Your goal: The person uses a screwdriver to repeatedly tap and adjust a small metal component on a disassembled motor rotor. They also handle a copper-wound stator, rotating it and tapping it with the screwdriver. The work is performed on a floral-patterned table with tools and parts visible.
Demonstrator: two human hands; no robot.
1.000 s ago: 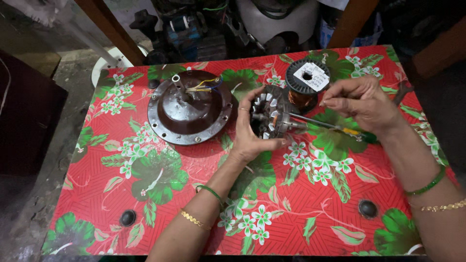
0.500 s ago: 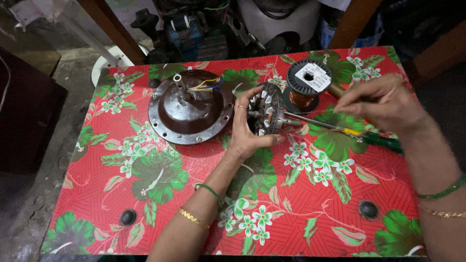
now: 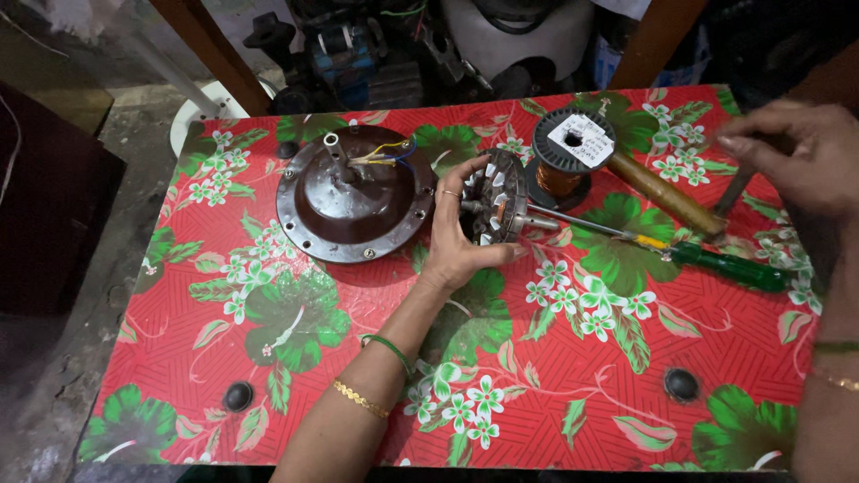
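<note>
While clasping the stator (image 3: 494,207) upright on the bench (image 3: 501,385) beside the brown motor cover (image 3: 353,204), left hand (image 3: 458,241) unchanged — right hand (image 3: 796,161) now off the green-handled screwdriver (image 3: 716,261), lifted toward the bench's far corner, grip unclear; prying paused.

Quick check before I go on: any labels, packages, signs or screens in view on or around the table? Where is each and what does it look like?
Round white paper label with small dark print: on the top flange of the black spool of copper wire, at the far side of the red floral table, right of the left hand.
No packages, signs or screens can be made out; the clutter behind the table is too dark to tell.
</note>
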